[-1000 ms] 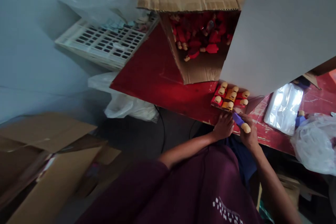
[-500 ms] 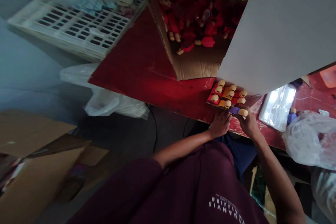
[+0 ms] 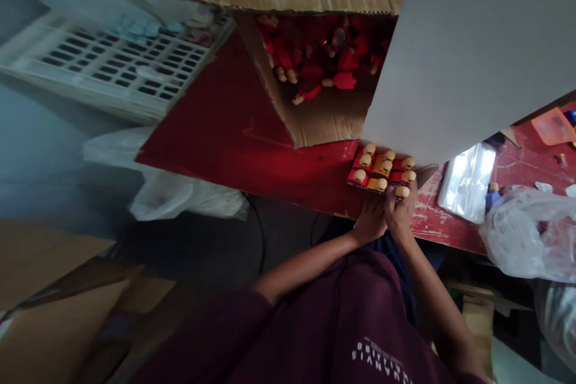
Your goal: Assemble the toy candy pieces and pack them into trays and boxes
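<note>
A small shallow box (image 3: 350,183) sits at the front edge of the red table, holding rows of little figurines with pale round heads and red or yellow bodies. At its near right corner is a purple figurine (image 3: 402,192), mostly covered by fingers. My right hand (image 3: 400,216) is closed around this figurine, thumb on the left and fingers on the right. My left hand (image 3: 371,222) rests against the box's near side with its fingers stretched out; the fingertips are partly hidden.
Behind stands an open carton (image 3: 330,126) of red figurines. A large grey-white panel (image 3: 463,54) rises beside it. Clear plastic bags (image 3: 468,183), a bulky plastic bag (image 3: 517,240) and an orange container (image 3: 552,126) lie right. A white crate (image 3: 112,66) is left.
My right hand has moved inward with the purple figurine and lowered it into the near right corner of the box. The left hand stays by the box. The view has shifted slightly.
</note>
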### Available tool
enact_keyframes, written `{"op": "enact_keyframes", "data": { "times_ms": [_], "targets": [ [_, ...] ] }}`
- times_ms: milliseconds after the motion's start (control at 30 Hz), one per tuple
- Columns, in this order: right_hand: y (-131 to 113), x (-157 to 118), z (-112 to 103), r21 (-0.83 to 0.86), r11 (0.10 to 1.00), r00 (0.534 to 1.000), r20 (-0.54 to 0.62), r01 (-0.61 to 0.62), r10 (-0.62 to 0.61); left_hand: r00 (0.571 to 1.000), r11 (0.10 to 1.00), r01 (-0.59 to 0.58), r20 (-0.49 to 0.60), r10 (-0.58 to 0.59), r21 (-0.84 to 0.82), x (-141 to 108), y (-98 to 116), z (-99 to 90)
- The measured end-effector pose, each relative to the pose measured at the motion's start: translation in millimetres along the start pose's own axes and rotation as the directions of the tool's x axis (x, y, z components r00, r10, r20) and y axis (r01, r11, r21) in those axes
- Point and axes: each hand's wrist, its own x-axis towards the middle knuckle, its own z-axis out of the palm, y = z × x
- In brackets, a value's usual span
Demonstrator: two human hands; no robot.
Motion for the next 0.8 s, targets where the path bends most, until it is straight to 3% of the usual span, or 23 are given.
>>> {"op": "enact_keyframes", "data": {
  "times_ms": [133, 233, 400, 467, 533, 600, 633, 733, 800],
  "targets": [
    [7.7, 11.2, 16.1, 0.036, 0.996, 0.997, 0.0, -0.082, 0.082, 1.0, 1.0, -0.011, 0.027, 0.011, 0.012, -0.2, -0.1, 4.6],
    [6.4, 11.0, 16.2, 0.019, 0.992, 0.992, 0.022, -0.122, 0.121, 1.0, 1.0, 0.002, 0.011, -0.002, -0.017, 0.2, 0.5, 5.5],
    [2.6, -3.6, -2.1, 0.063, 0.996, 0.994, 0.097, -0.06, 0.053, 0.99, 0.978, -0.04, -0.143, 0.01, -0.205, -21.6, -12.4, -16.6],
    [10.9, -13.5, -11.2, 0.116, 0.993, 1.0, 0.004, -0.026, 0.025, 0.954, 0.955, 0.044, -0.272, -0.127, -0.293, -35.4, -26.5, -32.9],
    [27.5, -23.6, -16.1, 0.176, 0.979, 0.983, -0.134, -0.103, 0.127, 0.857, 0.9, 0.197, -0.377, -0.351, -0.389, -42.3, -43.6, -48.5],
    [50.3, -32.0, -14.1, 0.248, 0.93, 0.934, -0.165, -0.273, 0.318, 0.748, 0.795, 0.324, -0.376, -0.547, -0.512, -37.3, -60.2, -59.8],
    [62.3, -35.4, -10.6, 0.271, 0.894, 0.908, -0.128, -0.355, 0.4, 0.716, 0.726, 0.359, -0.326, -0.617, -0.586, -30.5, -67.3, -63.3],
    [90.4, -42.4, 4.6, 0.274, 0.837, 0.866, -0.026, -0.473, 0.499, 0.711, 0.542, 0.381, -0.137, -0.689, -0.749, -2.4, -80.8, -66.2],
    [98.2, -45.6, 13.4, 0.267, 0.843, 0.87, -0.029, -0.467, 0.491, 0.721, 0.504, 0.371, -0.101, -0.685, -0.78, 11.6, -84.0, -65.4]
  ]
}}
